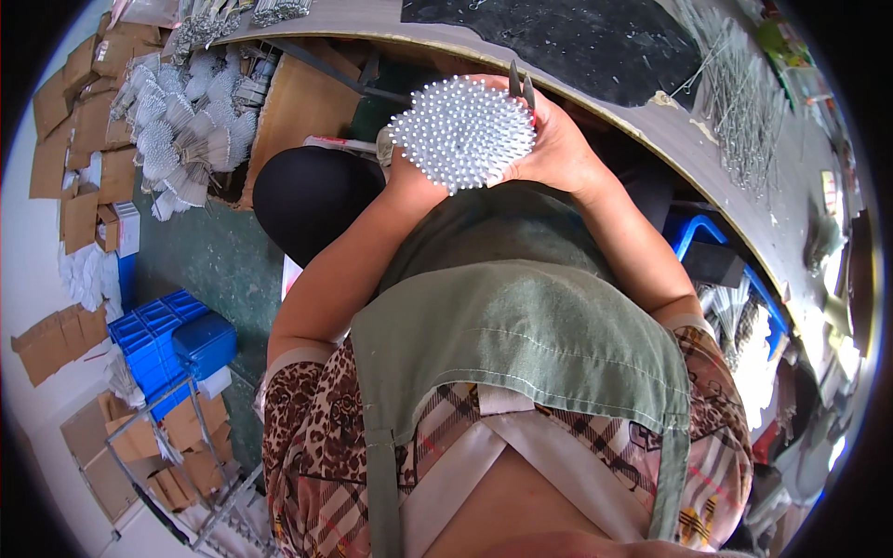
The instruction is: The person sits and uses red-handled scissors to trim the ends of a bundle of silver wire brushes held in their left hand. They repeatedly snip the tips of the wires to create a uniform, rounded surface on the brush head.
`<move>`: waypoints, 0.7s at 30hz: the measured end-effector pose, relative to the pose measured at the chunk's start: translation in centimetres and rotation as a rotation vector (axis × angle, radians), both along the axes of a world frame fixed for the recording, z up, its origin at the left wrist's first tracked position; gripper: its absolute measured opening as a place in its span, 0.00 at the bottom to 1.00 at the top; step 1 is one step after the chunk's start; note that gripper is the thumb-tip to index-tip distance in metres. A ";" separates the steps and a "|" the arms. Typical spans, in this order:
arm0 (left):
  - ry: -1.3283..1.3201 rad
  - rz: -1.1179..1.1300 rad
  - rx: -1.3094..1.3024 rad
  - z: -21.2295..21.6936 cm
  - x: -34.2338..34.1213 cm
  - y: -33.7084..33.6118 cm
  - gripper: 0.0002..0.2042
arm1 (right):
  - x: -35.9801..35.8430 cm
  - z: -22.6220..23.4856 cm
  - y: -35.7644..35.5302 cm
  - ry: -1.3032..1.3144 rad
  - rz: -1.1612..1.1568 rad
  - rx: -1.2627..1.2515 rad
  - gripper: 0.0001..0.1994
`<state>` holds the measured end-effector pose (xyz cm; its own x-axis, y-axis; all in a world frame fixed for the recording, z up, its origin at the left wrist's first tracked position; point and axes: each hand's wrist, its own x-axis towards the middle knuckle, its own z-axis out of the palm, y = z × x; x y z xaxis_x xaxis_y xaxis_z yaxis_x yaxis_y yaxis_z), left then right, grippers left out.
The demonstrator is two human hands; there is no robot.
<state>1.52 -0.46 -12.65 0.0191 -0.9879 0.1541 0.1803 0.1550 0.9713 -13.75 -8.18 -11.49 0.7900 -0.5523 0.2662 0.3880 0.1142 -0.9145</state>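
Observation:
Between my hands is a thick round bundle of thin metal wires point(462, 133), its many small pale round ends turned up toward me. My left hand point(416, 177) grips it from the left and below; most of those fingers are hidden behind the wire ends. Wrapped around the right side, my right hand point(561, 139) presses its thumb near the lower right edge. A tool with two dark pointed jaws point(522, 86) and a bit of red sticks up at that hand, jaws slightly apart. Its handles are hidden.
A table point(642, 116) with a black mat point(567, 42) curves past the far side; loose wires point(739, 112) lie on its right. More wire bundles point(191, 130) are piled at the far left. Blue crates point(158, 330) and a metal-framed cart point(186, 465) stand on the left.

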 end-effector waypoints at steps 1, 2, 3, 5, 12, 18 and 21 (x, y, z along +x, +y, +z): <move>-0.024 0.015 0.019 0.0 0.0 0.1 0.21 | 0.1 -0.2 0.0 -0.007 -0.002 -0.006 0.40; -0.346 0.024 -0.040 0.7 0.2 0.2 0.19 | 0.2 -0.4 -0.1 -0.010 -0.008 -0.013 0.40; -0.667 0.033 -0.100 1.0 0.3 0.3 0.18 | 0.2 -0.5 -0.2 -0.013 -0.014 -0.021 0.40; -0.548 0.072 -0.056 0.5 0.3 0.1 0.20 | 0.2 -0.5 -0.3 -0.013 -0.002 -0.028 0.39; -0.701 0.089 -0.053 1.0 0.4 0.7 0.18 | 0.3 -1.0 -0.5 -0.003 0.035 0.043 0.38; -0.653 0.181 0.045 -0.2 0.7 1.1 0.18 | 0.6 -2.2 -0.6 0.000 0.014 0.101 0.38; -0.570 0.233 0.027 0.3 0.2 0.9 0.18 | 0.4 -2.0 -0.7 0.059 0.029 0.206 0.39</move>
